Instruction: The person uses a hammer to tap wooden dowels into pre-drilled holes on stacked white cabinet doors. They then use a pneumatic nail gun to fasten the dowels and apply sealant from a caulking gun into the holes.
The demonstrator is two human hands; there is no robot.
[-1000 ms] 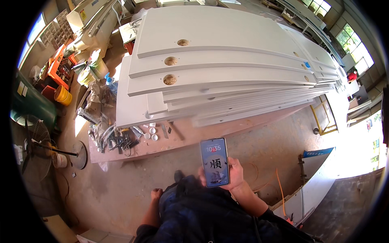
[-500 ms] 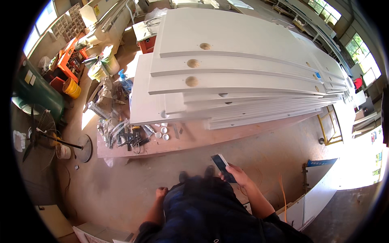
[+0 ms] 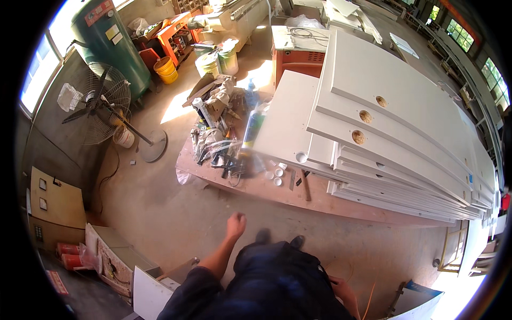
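Note:
My left hand (image 3: 236,223) hangs in the air over the floor, short of the workbench (image 3: 256,196). Its fingers are curled closed, and nothing shows in them. At my right hip is my right hand (image 3: 342,289), close against the dark clothing, its fingertips hidden. The dark flat object held there earlier cannot be seen. Beyond both hands, white panels with round holes (image 3: 394,128) lie stacked on the bench. Small white round caps (image 3: 278,173) sit by a flat metal strip (image 3: 292,180) and a wooden-handled tool (image 3: 306,186).
Tools and wrapping clutter (image 3: 218,144) cover the bench's left end. A standing fan (image 3: 98,104), a green tank (image 3: 114,48) and a yellow bucket (image 3: 166,70) stand to the left. White boards (image 3: 152,290) lean at lower left; a yellow-framed cart (image 3: 453,248) is at right.
My view has swung left. My right hand has dropped to my hip and the dark flat object is out of sight. My left hand has moved forward.

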